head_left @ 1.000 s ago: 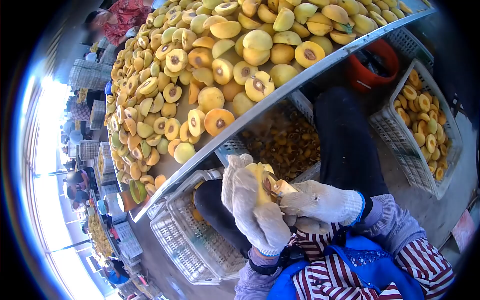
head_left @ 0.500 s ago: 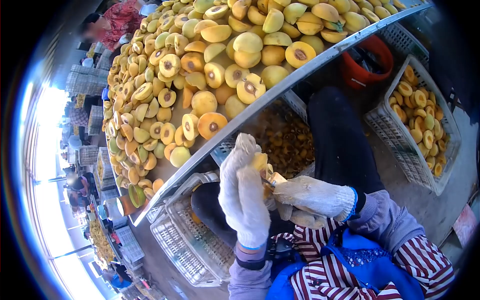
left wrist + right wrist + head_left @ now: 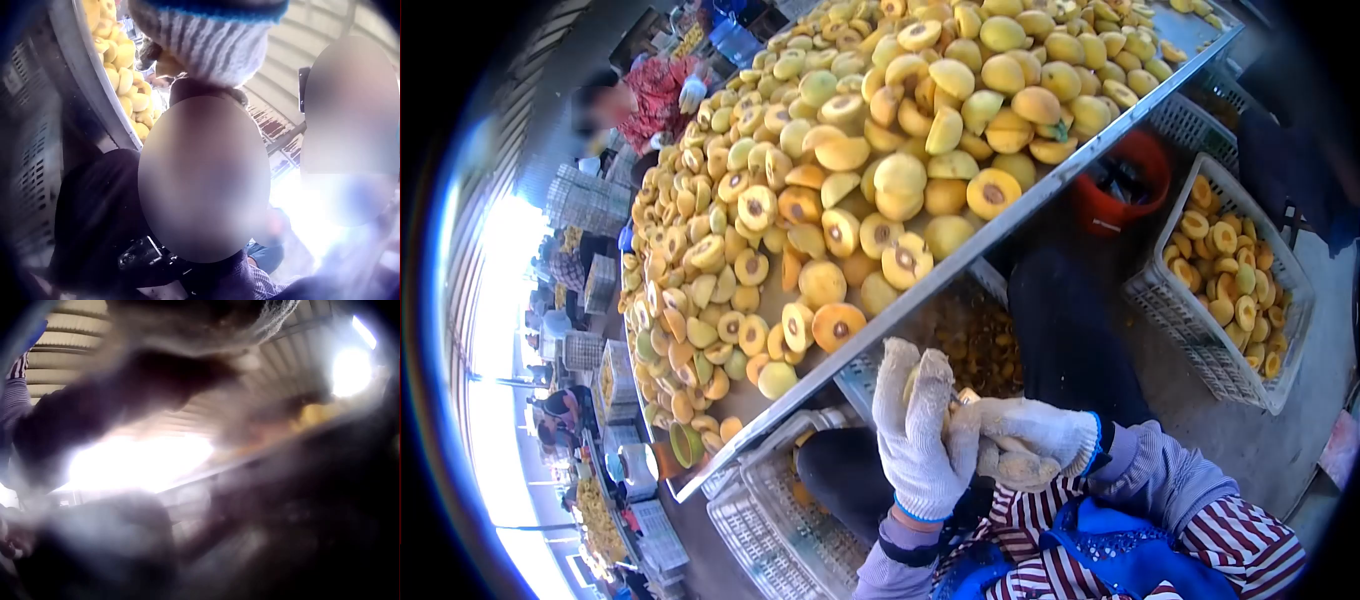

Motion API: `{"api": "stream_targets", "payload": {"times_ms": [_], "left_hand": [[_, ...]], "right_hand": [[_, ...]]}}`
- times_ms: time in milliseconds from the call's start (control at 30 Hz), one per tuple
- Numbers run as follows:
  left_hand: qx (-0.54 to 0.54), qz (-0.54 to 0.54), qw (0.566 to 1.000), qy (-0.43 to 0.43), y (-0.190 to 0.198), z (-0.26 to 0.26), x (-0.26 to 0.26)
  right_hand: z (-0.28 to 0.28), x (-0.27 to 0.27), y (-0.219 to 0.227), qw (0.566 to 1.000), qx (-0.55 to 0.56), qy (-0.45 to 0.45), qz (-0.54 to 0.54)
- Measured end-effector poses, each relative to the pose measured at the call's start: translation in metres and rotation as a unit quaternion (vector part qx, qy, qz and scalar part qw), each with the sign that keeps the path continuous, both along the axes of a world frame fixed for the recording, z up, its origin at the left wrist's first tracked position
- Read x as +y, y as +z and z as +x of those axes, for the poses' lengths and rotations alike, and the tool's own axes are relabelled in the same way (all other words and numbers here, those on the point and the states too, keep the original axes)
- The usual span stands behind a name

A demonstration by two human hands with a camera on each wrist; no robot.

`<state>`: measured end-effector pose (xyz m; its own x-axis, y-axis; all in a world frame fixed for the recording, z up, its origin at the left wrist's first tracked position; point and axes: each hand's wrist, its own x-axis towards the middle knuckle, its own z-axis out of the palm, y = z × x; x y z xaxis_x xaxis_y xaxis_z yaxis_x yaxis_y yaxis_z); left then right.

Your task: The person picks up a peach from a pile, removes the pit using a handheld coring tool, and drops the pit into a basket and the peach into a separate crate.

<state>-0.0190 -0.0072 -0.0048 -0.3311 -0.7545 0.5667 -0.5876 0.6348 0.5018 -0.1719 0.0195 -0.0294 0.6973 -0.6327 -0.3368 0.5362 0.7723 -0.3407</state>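
In the head view my gloved left hand (image 3: pixel 922 432) is raised below the table edge, its fingers bent round a yellow-green fruit piece (image 3: pixel 909 386) that is mostly hidden. Close against it, my gloved right hand (image 3: pixel 1032 438) grips a small tool with a light wooden end (image 3: pixel 968 396); the tool's tip is hidden behind the left hand's fingers. Halved and whole yellow fruits (image 3: pixel 900 175) lie heaped on the metal-edged table (image 3: pixel 960 256). The left wrist view shows the glove's ribbed cuff (image 3: pixel 209 47); the right wrist view is badly blurred.
A crate of fruit halves (image 3: pixel 1200 325) stands at the right, near a red bucket (image 3: pixel 1100 208). White crates (image 3: pixel 765 535) sit at the lower left, and fruit scraps (image 3: pixel 980 345) lie under the table edge. Across the table is a person in red (image 3: pixel 655 100).
The head view has shifted, so table and crates appear lower. My left hand's fingers now cover most of the fruit piece and the tool, which showed more plainly before.
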Motion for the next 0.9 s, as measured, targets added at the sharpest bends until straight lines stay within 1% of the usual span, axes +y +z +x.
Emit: {"api": "stream_targets", "payload": {"times_ms": [67, 133, 233, 267, 300, 333, 367, 400, 433, 500, 533, 567, 633, 667, 700, 767, 833, 900], "left_hand": [[-0.012, -0.004, 1.000, 0.000, -0.003, 0.001, 0.002], [-0.025, -0.021, 0.999, 0.001, -0.003, 0.001, 0.000], [0.048, 0.039, 0.998, -0.034, -0.001, 0.000, -0.009], [0.060, 0.055, 0.996, -0.021, -0.002, 0.000, -0.010], [0.164, 0.132, 0.977, -0.008, -0.005, -0.002, -0.009], [0.230, 0.222, 0.947, 0.012, 0.003, -0.009, -0.005], [0.288, 0.311, 0.905, 0.038, 0.012, -0.013, 0.000], [0.306, 0.341, 0.888, 0.031, 0.010, -0.009, -0.004], [0.354, 0.370, 0.859, 0.016, 0.010, -0.008, -0.003], [0.446, 0.422, 0.789, 0.005, 0.015, -0.007, -0.001], [0.481, 0.447, 0.753, 0.025, 0.015, -0.007, 0.000], [0.515, 0.453, 0.727, 0.035, 0.014, -0.007, 0.002], [0.535, 0.450, 0.715, 0.032, 0.010, -0.007, 0.002], [0.534, 0.457, 0.710, 0.048, 0.013, -0.009, 0.002], [0.568, 0.473, 0.673, 0.033, 0.012, -0.005, 0.000], [0.566, 0.440, 0.697, 0.009, 0.000, 0.000, 0.000], [0.571, 0.429, 0.700, -0.004, -0.002, 0.002, 0.001], [0.573, 0.415, 0.706, -0.024, -0.005, 0.001, 0.002]], "right_hand": [[-0.006, 0.000, 0.012, 1.000, -0.017, 0.010, 0.024], [-0.005, 0.002, 0.021, 0.999, -0.035, -0.026, 0.007], [-0.005, -0.002, 0.024, 0.997, 0.069, 0.034, 0.002], [-0.002, 0.000, 0.023, 0.996, 0.087, 0.037, -0.004], [0.000, 0.001, 0.022, 0.993, 0.108, 0.037, -0.009], [-0.003, 0.001, 0.017, 0.993, 0.093, 0.071, -0.034], [0.004, 0.002, 0.013, 0.994, 0.087, 0.044, -0.042], [0.002, 0.002, 0.009, 0.993, 0.095, 0.048, -0.056], [0.003, 0.003, 0.008, 0.991, 0.099, 0.058, -0.069], [0.007, 0.004, 0.016, 0.988, 0.143, 0.045, -0.044], [0.004, 0.003, 0.019, 0.984, 0.152, 0.064, -0.071], [0.006, 0.002, 0.016, 0.981, 0.162, 0.074, -0.072], [0.010, 0.004, 0.011, 0.978, 0.175, 0.076, -0.079], [0.012, 0.007, 0.008, 0.977, 0.176, 0.062, -0.106], [0.013, 0.008, 0.009, 0.982, 0.159, 0.043, -0.087], [0.010, 0.010, 0.016, 0.974, 0.208, 0.032, -0.081], [0.006, 0.007, 0.015, 0.977, 0.204, 0.039, -0.056], [0.005, 0.006, 0.018, 0.977, 0.208, 0.017, -0.053]]}}
